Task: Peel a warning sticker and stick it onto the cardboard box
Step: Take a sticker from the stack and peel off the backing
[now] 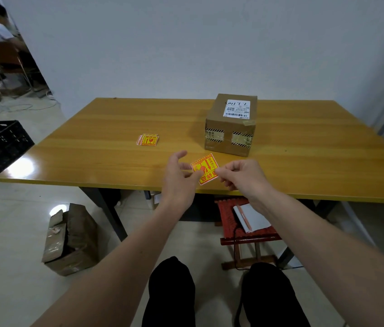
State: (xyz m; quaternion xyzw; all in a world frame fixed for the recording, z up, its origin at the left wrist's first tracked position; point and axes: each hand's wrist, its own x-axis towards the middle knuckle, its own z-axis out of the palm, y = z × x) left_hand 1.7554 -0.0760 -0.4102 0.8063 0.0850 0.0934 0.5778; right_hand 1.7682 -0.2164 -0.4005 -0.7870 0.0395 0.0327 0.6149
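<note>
Head view: small square yellow-and-red paper warning sticker [205,169] held above near table edge, at 6 o'clock from brown taped cardboard box [231,125]. Left hand [178,178] pinching left edge, thumb and forefinger closed on it, other fingers spread. Right hand [243,175] nipping right corner, fingertips together there. Probably very light, floppy, prone to curl and self-stick once peeled; best taken by a corner, adhesive side kept off fingers. Spare sticker stack [147,139] at 9 o'clock from box on yellow wooden table [92,149].

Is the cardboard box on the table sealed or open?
Sealed. The cardboard box has its top flaps flat under a shipping label, and striped tape crosses its front.
</note>
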